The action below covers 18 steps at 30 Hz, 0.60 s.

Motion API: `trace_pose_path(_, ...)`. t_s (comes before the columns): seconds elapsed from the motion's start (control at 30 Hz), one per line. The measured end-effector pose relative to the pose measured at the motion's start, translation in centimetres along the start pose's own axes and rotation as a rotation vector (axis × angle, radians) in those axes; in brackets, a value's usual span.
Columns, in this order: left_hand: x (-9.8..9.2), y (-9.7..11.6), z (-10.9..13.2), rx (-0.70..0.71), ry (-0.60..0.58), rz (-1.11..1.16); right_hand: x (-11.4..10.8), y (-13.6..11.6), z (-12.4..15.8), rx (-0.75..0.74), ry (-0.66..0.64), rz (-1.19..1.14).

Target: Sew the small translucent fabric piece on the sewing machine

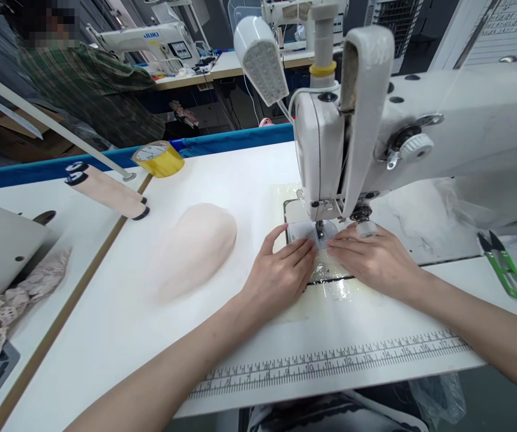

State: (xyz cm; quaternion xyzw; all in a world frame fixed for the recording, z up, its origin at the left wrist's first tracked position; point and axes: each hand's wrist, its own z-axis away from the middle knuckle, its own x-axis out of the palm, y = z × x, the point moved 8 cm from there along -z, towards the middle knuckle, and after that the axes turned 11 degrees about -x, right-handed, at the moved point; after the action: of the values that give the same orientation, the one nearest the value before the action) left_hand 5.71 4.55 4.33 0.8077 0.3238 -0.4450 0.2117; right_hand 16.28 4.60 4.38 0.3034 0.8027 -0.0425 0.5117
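A small, pale, see-through piece of material (302, 231) lies on the needle plate under the presser foot (319, 229) of a white sewing machine (325, 138). My left hand (282, 270) rests to the left of the foot, fingers stretched flat on the edge of the piece and thumb spread away. From the right, my right hand (373, 255) reaches in below the needle, its straight fingers lying flat on the other side of the piece. Both hands are open. To the left of my left hand lies a beige moulded cup (202, 249), like a bra cup.
Green thread snips (505, 266) lie at the right. Yellow tape (158, 159) and a beige roll (108, 191) sit at the back left. Lace (15, 306) is at the far left. A ruler strip (330, 361) runs along the front edge. Another person (83, 90) sits beyond the table.
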Motion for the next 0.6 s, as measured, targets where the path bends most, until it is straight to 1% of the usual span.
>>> trace_pose_path(0.33,0.40,-0.49,-0.35,-0.024,0.001,-0.009,0.13,0.48,-0.25,0.007,-0.017,0.020)
trace_pose_path(0.47,0.47,-0.64,-0.49,-0.032,0.003,0.001,0.43,0.64,-0.32,0.018,-0.047,0.027)
trace_pose_path(0.6,0.61,-0.72,-0.54,-0.032,0.001,-0.006,0.78,0.76,-0.25,0.019,-0.048,0.037)
